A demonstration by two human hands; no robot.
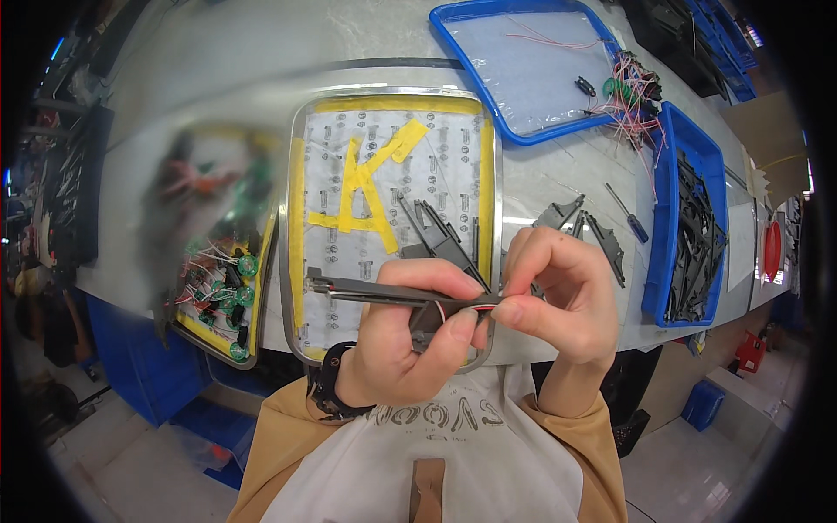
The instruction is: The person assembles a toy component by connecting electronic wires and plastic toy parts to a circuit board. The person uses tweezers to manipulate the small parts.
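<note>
My left hand (pixel 403 342), with a black band on its wrist, is closed around a long dark plastic part (pixel 366 291) held above the tray. The part lies almost level, its slotted end pointing left. A thin red and white wire (pixel 482 307) runs along the part near its right end. There my right hand (pixel 562 301) pinches with thumb and forefinger; its fingertips hide where the wire ends. More black plastic parts (pixel 443 240) lie below my hands on a metal-rimmed tray (pixel 298 174) lined with printed paper and yellow tape.
At left, another tray holds green round boards (pixel 248 265) with wires; its far part is blurred. A blue tray (pixel 523 138) with a wire tangle (pixel 635 91) stands far right. A screwdriver (pixel 629 214) lies beside a blue bin (pixel 661 261) full of black parts.
</note>
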